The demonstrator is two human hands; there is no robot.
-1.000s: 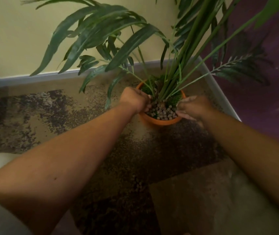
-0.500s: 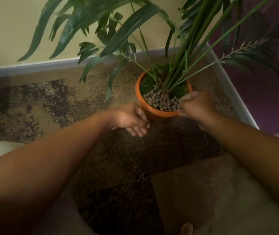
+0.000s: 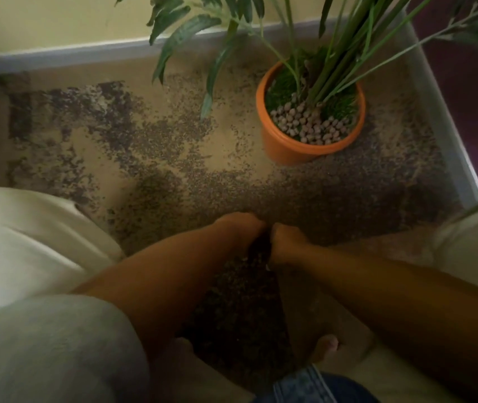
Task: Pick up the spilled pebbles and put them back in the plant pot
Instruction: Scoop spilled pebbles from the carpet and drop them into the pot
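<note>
An orange pot (image 3: 287, 146) holds grey-brown pebbles (image 3: 309, 128) and green leaves (image 3: 185, 33). The carpet (image 3: 156, 146) is beige, mottled with dark speckled patches; the wall (image 3: 42, 21) is pale yellow.

No text, label, brand, number or sign can be read anywhere in this view. The orange plant pot (image 3: 296, 146) has a plain wall with no print or sticker on it. The mottled carpet (image 3: 156, 146) beside the pot bears only its own pattern.
</note>
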